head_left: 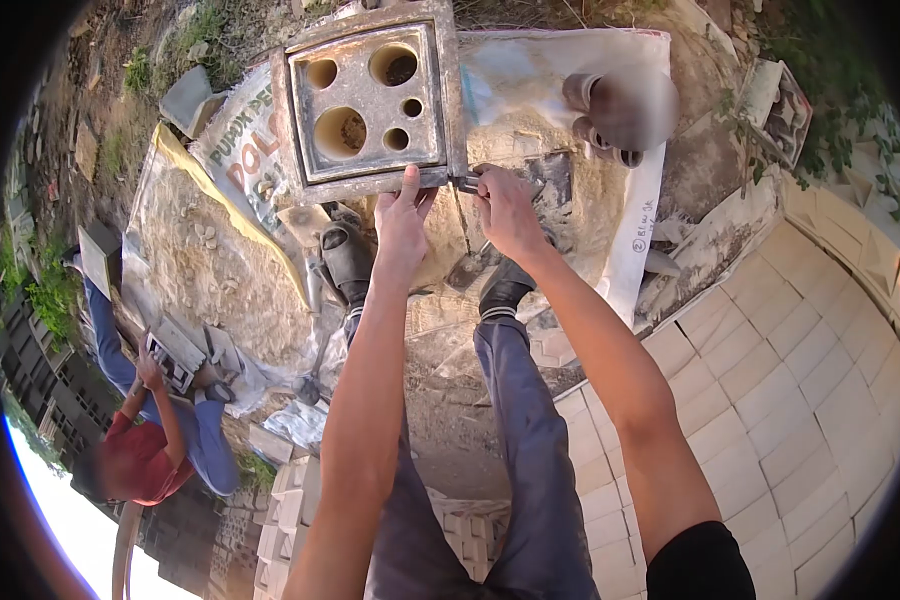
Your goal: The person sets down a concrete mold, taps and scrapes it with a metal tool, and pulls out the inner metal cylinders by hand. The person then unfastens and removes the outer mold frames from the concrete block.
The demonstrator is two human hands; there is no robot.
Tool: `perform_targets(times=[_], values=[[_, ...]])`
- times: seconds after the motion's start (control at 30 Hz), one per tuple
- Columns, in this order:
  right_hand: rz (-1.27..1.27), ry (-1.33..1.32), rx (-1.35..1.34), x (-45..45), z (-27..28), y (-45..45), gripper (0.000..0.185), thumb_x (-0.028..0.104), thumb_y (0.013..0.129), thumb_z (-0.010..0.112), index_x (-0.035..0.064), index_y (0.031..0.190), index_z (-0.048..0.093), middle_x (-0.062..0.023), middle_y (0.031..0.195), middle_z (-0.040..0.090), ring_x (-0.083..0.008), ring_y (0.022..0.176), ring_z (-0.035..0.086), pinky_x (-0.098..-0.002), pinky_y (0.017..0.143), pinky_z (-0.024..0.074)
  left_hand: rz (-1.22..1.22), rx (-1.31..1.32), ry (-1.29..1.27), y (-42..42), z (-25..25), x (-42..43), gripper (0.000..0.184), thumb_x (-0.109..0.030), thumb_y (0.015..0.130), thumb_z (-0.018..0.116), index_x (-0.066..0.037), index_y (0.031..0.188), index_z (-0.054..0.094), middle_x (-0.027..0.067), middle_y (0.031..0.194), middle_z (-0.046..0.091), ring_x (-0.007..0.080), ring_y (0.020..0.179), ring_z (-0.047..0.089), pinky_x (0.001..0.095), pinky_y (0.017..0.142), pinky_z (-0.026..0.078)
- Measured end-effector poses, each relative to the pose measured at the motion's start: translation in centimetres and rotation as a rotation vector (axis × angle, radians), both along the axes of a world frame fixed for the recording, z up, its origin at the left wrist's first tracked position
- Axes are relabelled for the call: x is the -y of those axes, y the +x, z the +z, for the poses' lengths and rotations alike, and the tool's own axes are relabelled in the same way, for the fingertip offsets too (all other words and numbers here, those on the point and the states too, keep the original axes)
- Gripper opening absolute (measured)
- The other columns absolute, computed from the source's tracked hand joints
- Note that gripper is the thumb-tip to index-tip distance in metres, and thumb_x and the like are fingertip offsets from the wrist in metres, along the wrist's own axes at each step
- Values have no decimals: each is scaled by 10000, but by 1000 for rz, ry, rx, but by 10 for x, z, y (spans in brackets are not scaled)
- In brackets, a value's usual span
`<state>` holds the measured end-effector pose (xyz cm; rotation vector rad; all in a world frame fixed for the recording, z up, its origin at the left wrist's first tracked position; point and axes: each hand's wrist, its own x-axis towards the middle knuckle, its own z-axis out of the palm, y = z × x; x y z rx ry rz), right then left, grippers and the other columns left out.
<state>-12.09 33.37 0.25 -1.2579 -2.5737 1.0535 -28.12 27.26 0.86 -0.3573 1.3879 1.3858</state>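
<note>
Held out in front of me is a square metal-edged mould [457,90] framing a grey block [365,85] with several round holes of different sizes. My left hand [404,225] grips its near edge, thumb on top and fingers underneath. At the near right corner, my right hand [510,215] is closed around a small dark metal piece [467,185] that touches or joins the frame; I cannot tell which. Below that corner, a thin dark rod [463,220] runs down toward a flat dark plate [467,270] between my shoes.
A sandy printed sheet [625,240] lies under my feet. Hollow cylindrical pieces [582,95] stand on its right side. Pale stacked blocks [760,390] fill the right. At left, a seated person in red [155,455] holds a patterned piece [178,375]. A hammer-like tool [315,365] lies near my left foot.
</note>
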Motion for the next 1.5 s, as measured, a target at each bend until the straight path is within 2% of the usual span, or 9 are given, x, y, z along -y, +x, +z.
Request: perform_targets(times=[0.27,0.43,0.53,0.7,0.8,0.93,1.13,1.4,1.5], values=[[117,-767,288,25,-16,1,608,248,927,557,-47,1382,280,-301,1190,548,-400,1094,569,-499,878,467,-50,-56,75,-2,-3,2,491,-321,917,638,126,1051,485,189,1066,593,243,1009,612,344,991,502],[158,-764,337,53,0,12,510,307,940,506,-71,1278,452,-261,1132,618,-412,1058,602,-472,888,483,-68,-99,-59,-3,-7,4,479,-340,884,688,85,1043,534,134,1044,602,187,959,611,300,917,520],[239,-786,633,42,30,18,414,337,935,490,-31,1078,614,-246,1061,648,-396,1033,616,-479,839,498,-557,-105,-373,-25,4,4,543,-445,914,619,63,1098,564,105,1098,617,178,1069,575,283,945,457],[-122,-485,563,-11,100,-34,337,298,916,548,-3,1059,599,-204,993,661,-368,1010,624,-430,820,507,-1088,-98,-570,-100,57,4,472,-390,944,536,59,905,677,150,769,705,214,745,687,299,708,529],[-264,-104,-48,-28,114,-115,401,235,901,596,-20,1192,489,-237,1170,569,-362,1134,541,-435,936,451,-991,-564,-707,-164,72,-3,385,-312,942,516,44,914,661,170,773,695,271,778,689,367,759,517],[-178,252,-25,-39,71,-239,779,342,866,660,-30,1433,275,-296,1446,298,-458,1318,320,-532,1069,294,-453,-982,-353,-232,40,-44,278,-252,952,521,6,1003,614,114,888,680,188,843,654,333,711,504],[-269,289,238,-49,16,-324,934,520,847,599,14,1499,162,-258,1552,101,-403,1443,113,-577,1133,137,-939,-1770,209,-307,-11,-101,402,-68,831,658,-34,1212,533,156,1145,592,344,1098,561,440,928,468],[-304,254,263,-48,8,-326,994,431,770,681,51,1515,145,-224,1565,95,-397,1450,74,-582,1139,72,-1332,-1519,358,-365,-58,-129,261,-202,890,611,-61,1107,583,131,999,646,349,810,621,436,707,500],[-305,249,303,-48,8,-328,1017,454,752,688,68,1519,142,-209,1571,88,-383,1454,71,-572,1147,70,-1408,-880,54,-373,-60,-144,272,-289,919,623,-26,985,640,111,759,657,262,682,643,332,634,503]])
